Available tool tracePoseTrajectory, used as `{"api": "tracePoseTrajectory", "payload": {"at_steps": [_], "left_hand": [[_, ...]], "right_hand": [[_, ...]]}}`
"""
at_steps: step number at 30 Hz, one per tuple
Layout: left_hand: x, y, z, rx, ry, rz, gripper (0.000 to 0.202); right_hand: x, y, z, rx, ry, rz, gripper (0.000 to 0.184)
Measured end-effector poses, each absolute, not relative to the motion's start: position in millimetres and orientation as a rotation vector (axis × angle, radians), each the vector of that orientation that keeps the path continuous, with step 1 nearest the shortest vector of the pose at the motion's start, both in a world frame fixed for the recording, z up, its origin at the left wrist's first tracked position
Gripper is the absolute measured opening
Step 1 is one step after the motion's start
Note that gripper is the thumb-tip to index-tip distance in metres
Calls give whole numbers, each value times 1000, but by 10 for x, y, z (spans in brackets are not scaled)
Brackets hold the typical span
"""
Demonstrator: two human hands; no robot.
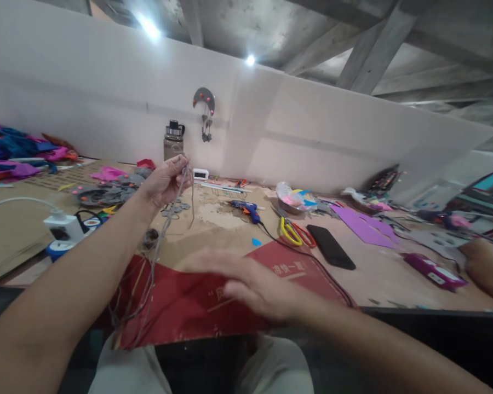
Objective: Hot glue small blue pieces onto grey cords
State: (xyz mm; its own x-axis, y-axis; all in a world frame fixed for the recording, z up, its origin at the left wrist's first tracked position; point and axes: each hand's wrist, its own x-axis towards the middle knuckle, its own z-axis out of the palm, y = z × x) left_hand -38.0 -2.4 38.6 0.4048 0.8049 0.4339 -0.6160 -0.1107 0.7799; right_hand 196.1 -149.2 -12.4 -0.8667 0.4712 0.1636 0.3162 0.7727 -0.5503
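My left hand (167, 183) is raised above the table, its fingers pinched on a bundle of grey cord (158, 254). The strands hang past my forearm and trail in loops over a red printed sheet (168, 309) at the table's front edge. One short end dangles to the right of the fingers. Low over the red sheet is my right hand (250, 282), smeared by motion, with its fingers stretched out and the thumb apart. Nothing shows in it. Beyond it lie a blue glue gun (246, 209), yellow-and-red-handled scissors (291, 231) and a small blue scrap (256, 242).
A black phone (331, 247) lies right of the scissors. Grey felt pieces (107, 192) and a white plug adapter (63, 227) are at left. A bottle (173, 146) stands by the white partition (312, 126), where a grey moon ornament (204, 97) hangs. Another person's hand (487, 268) is far right.
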Motion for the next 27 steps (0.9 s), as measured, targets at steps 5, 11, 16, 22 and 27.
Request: {"api": "tracePoseTrajectory", "payload": {"at_steps": [5, 11, 16, 22, 27], "left_hand": [[-358, -5, 352, 1226, 220, 1158, 20], [-407, 18, 383, 1137, 201, 1216, 23], [-444, 6, 404, 1093, 169, 1222, 20], [-468, 58, 354, 1117, 203, 1220, 23], [-469, 92, 331, 1087, 255, 1259, 19]], "right_hand": [[1911, -1600, -351, -916, -2791, 449, 74], [1679, -2026, -284, -21, -2966, 671, 46], [1413, -1201, -123, -737, -2660, 532, 60], [1166, -1194, -361, -736, -2837, 494, 86], [1409, -1910, -434, -8, -2945, 763, 42]]}}
